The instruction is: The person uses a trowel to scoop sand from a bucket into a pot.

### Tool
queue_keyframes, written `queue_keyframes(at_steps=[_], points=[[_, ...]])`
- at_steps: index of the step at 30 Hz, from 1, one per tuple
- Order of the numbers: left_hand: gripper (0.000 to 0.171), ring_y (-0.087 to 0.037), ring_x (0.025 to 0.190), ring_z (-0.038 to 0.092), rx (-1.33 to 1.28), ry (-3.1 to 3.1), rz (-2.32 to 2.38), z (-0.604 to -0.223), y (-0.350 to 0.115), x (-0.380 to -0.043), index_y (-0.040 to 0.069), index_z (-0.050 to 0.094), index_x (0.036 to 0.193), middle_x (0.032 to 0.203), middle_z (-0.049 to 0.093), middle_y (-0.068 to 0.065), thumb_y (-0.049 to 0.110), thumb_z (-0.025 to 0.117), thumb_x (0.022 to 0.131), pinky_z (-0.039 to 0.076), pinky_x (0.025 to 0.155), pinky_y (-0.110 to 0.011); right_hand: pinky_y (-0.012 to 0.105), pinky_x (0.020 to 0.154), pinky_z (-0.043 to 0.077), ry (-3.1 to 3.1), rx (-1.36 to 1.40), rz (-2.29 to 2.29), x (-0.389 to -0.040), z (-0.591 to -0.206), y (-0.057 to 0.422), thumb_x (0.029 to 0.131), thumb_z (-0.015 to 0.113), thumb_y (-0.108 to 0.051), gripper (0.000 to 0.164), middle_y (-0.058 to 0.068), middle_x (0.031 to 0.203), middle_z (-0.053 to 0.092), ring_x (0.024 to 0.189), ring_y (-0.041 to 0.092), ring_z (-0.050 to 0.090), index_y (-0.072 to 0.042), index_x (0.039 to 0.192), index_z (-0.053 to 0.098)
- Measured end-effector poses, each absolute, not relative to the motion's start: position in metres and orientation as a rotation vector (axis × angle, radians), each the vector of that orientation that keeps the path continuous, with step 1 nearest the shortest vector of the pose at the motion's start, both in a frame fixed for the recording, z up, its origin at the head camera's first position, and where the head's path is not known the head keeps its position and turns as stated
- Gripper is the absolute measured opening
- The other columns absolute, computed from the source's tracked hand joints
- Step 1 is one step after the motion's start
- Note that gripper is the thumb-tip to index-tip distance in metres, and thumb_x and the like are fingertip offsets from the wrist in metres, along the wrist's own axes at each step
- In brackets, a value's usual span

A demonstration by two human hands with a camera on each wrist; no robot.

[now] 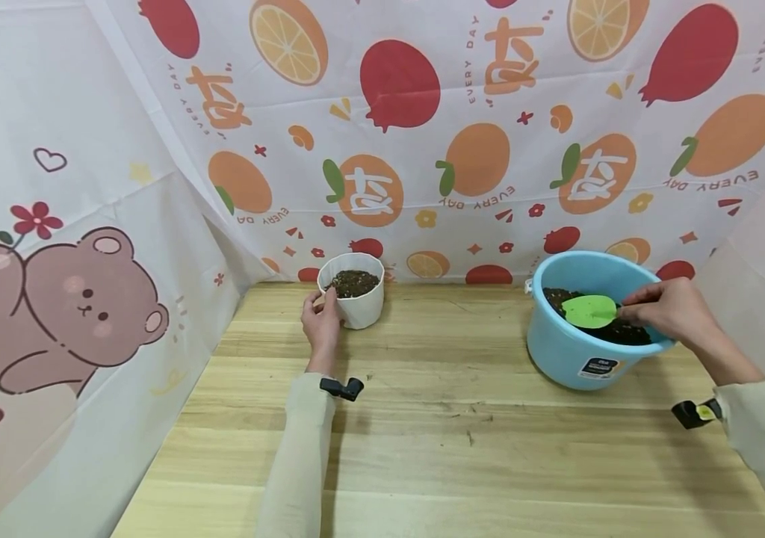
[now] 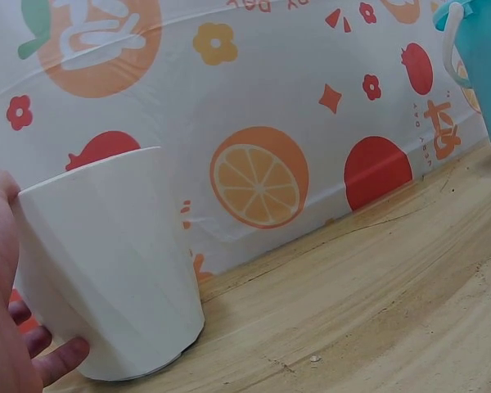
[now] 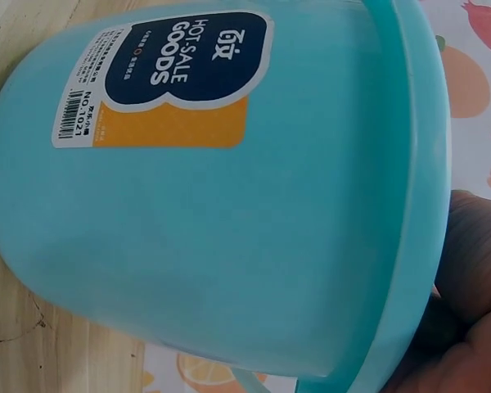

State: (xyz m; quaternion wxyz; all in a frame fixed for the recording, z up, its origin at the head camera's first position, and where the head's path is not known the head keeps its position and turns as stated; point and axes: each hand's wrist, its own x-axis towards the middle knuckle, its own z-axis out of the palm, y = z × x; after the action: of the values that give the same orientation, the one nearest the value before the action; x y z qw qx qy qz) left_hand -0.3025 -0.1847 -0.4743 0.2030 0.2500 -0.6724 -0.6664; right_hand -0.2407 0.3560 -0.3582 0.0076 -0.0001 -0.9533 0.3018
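Note:
A white plant pot [image 1: 364, 308] with dark soil [image 1: 354, 283] in it stands upright near the back of the table. My left hand [image 1: 322, 321] holds it at its left side, the thumb by the rim and the other fingers along the wall, as the left wrist view shows on the pot [image 2: 114, 262]. On the right, a light blue bucket [image 1: 560, 347] contains more dark soil. Over its opening, my right hand [image 1: 674, 310] grips a green trowel [image 1: 589, 311] by its handle end. The bucket's wall [image 3: 229, 237] hides most of that hand [image 3: 475, 327] in the right wrist view.
The wooden table [image 1: 450, 463] carries small dark crumbs [image 1: 470, 412] near its middle. A fruit-print cloth [image 1: 416, 164] hangs right behind the pot and bucket. A bear-print cloth [image 1: 87, 299] borders the left side. The bucket's white handle joint [image 1: 528, 287] sticks out leftward.

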Motion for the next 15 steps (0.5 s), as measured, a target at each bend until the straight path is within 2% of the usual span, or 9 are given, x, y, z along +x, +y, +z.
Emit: queue_keyframes(at_steps=[4, 11, 15], points=[[0.049, -0.010, 0.076, 0.053, 0.702, -1.884, -1.853, -0.4743, -0.1843, -0.3018, 0.016, 0.059, 0.133, 0.097, 0.053, 0.000, 0.048, 0.062, 0.096, 0.059, 0.086, -0.051, 0.027, 0.057, 0.052, -2.961, -0.002, 0.925, -0.2409, -0.3597, 0.3539, 0.084, 0.081, -0.022, 0.035, 0.011, 0.080, 0.077, 0.070, 0.026, 0.072, 0.007, 0.102, 0.075], [0.051, -0.011, 0.079, 0.053, 0.699, -1.874, -1.867, -0.4739, -0.1839, -0.3030, 0.016, 0.058, 0.134, 0.098, 0.053, 0.000, 0.049, 0.062, 0.095, 0.059, 0.088, -0.052, 0.028, 0.057, 0.050, -2.960, 0.008, 0.866, -0.2420, -0.3610, 0.3503, 0.082, 0.083, -0.023, 0.034, 0.009, 0.080, 0.076, 0.070, 0.018, 0.065, 0.005, 0.099, 0.076], [0.050, -0.011, 0.079, 0.053, 0.693, -1.871, -1.865, -0.4742, -0.1830, -0.3037, 0.016, 0.058, 0.135, 0.099, 0.053, -0.001, 0.047, 0.062, 0.096, 0.058, 0.089, -0.053, 0.029, 0.057, 0.049, -2.958, 0.016, 0.854, -0.2426, -0.3623, 0.3482, 0.080, 0.086, -0.025, 0.037, 0.011, 0.083, 0.076, 0.075, 0.020, 0.063, 0.004, 0.099, 0.076]])
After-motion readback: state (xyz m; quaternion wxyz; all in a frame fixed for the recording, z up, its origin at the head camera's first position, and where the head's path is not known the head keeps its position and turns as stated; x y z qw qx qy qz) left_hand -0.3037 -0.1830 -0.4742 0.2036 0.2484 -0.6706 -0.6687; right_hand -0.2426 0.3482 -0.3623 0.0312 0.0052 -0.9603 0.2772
